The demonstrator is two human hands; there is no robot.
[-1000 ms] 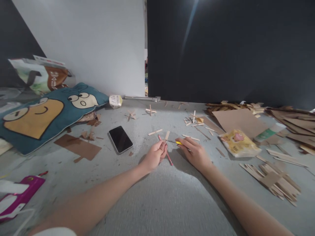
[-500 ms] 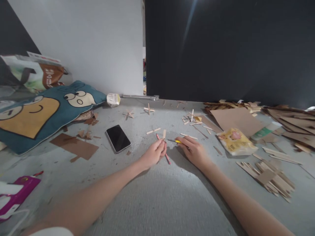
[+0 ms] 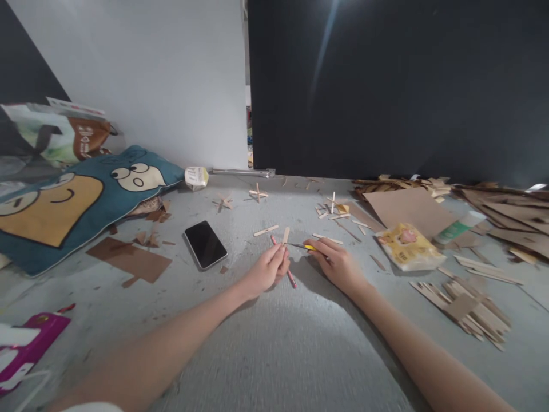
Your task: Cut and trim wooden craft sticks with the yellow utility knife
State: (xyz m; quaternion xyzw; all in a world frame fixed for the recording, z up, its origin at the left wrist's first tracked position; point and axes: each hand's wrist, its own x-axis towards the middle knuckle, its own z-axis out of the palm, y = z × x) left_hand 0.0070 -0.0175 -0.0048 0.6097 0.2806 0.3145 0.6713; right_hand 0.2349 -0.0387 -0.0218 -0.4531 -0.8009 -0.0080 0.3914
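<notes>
My left hand (image 3: pixel 269 268) is closed, pinching a short wooden craft stick (image 3: pixel 286 234) that points up from the fingertips. Yellow-handled, the craft knife (image 3: pixel 309 247) is gripped in my right hand (image 3: pixel 337 262), and its thin blade reaches left to the stick near my left fingertips. A red pencil (image 3: pixel 292 279) lies on the table under my left hand, its middle hidden. Just beyond the hands are two loose craft sticks, one on the left (image 3: pixel 266 230) and one on the right (image 3: pixel 327 238).
A phone (image 3: pixel 205 244) lies left of my hands, near cut cardboard (image 3: pixel 128 257). Small stick crosses (image 3: pixel 258 193) stand farther back. To the right are a yellow wipes pack (image 3: pixel 407 247), a glue tube (image 3: pixel 460 228) and a craft-stick pile (image 3: pixel 467 309). A blue cushion (image 3: pixel 90 200) sits left.
The view has shifted very slightly. Both hands keep their holds on the stick and the knife, with the blade still at the stick.
</notes>
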